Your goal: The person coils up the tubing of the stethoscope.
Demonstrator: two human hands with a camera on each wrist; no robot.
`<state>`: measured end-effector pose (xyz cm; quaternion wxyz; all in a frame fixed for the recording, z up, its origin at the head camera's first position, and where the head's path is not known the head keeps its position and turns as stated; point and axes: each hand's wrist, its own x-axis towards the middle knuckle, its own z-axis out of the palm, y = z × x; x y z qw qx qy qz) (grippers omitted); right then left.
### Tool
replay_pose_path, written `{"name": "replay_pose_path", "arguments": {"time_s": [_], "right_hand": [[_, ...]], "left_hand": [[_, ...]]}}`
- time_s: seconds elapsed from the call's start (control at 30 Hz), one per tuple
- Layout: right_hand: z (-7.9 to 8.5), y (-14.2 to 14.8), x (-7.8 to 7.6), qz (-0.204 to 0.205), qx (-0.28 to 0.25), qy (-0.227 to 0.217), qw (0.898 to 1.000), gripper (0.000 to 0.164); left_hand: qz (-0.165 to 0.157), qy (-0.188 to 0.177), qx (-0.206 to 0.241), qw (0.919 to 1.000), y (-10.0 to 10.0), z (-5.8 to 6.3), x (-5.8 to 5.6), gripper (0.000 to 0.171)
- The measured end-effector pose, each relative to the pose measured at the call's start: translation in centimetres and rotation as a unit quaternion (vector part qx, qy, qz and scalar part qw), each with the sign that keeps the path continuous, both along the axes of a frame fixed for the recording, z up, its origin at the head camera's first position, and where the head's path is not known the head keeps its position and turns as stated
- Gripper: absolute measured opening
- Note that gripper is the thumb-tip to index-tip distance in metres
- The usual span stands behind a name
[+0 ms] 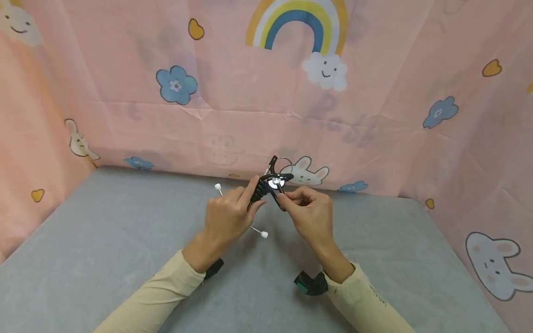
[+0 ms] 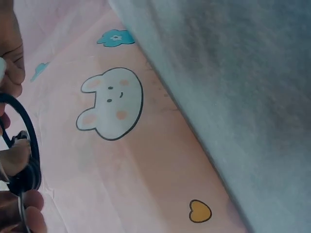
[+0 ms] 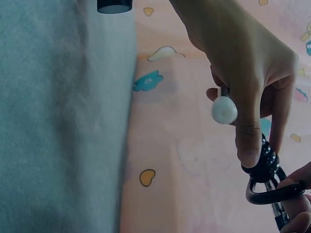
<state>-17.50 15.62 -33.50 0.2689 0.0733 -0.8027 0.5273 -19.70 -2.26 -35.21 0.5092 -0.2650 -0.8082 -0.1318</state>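
Note:
My left hand grips a black ribbed body that belongs to a small device of black and metal parts. In the head view, a bright silvery disc shows at its front, with black curved arms about it. A thin metal rod with a white knob at one end and a matching white tip at the other runs behind the left hand. With thumb and fingers my right hand pinches a slim dark part of the device below the disc. I cannot tell the device's kind.
A grey cloth-covered table lies under both forearms. Pink printed fabric stands along its back and sides. Dark wrist mounts sit at the sleeve cuffs. A thin metal ring juts up from the device.

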Motion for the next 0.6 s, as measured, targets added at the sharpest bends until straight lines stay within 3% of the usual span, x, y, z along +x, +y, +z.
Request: {"name": "replay_pose_path", "arguments": {"time_s": [0.37,0.6], "right_hand": [[0.22,0.04,-0.02,-0.031,0.012,-0.002,0.999,0.011],[0.04,0.25,-0.15,-0.026,-0.004,-0.001,1.000,0.019]], "left_hand": [[-0.025,0.053,-0.012,0.9982,0.78,-0.55,0.22,0.050],[-0.038,0.016,-0.005,0.9991,0.80,-0.33,0.29,0.049]]}}
